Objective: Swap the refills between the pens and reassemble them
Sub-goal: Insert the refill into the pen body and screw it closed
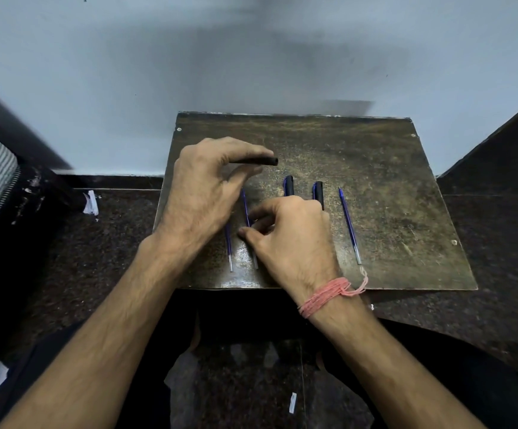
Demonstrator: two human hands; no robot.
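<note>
Over the middle of the frame, on that worn brown board (375, 181), you've got everything laid out in a neat row, which makes sense for a swap job since nothing rolls off and you can see which part is which.

Your left hand (202, 193) is up off the board gripping a black barrel (259, 161) between thumb and fingers, open end pointing toward the right of the frame. Looks like you're holding it sideways and steady so a refill can slide straight in.

Your right hand (285, 239) is lower, fingertips pinching down at a blue refill (246, 209) lying on the board just left of center. I can't quite tell if you've actually got it lifted or are only closing on it, since your fingers cover that bit. My guess is that's the one going into the barrel.

Another refill (228, 246) lies just to the left of it, partly under your left wrist, and a third one (349, 226) sits well off to the right, all roughly parallel with the clear ends toward you. Two black pen pieces (288, 185) poke out above your right knuckles, side by side; caps or barrels, can't say.

So the pens are apart and you're at the reloading stage. Mind that skinny refill, it'll be fiddly to pick off a flat surface.
</note>
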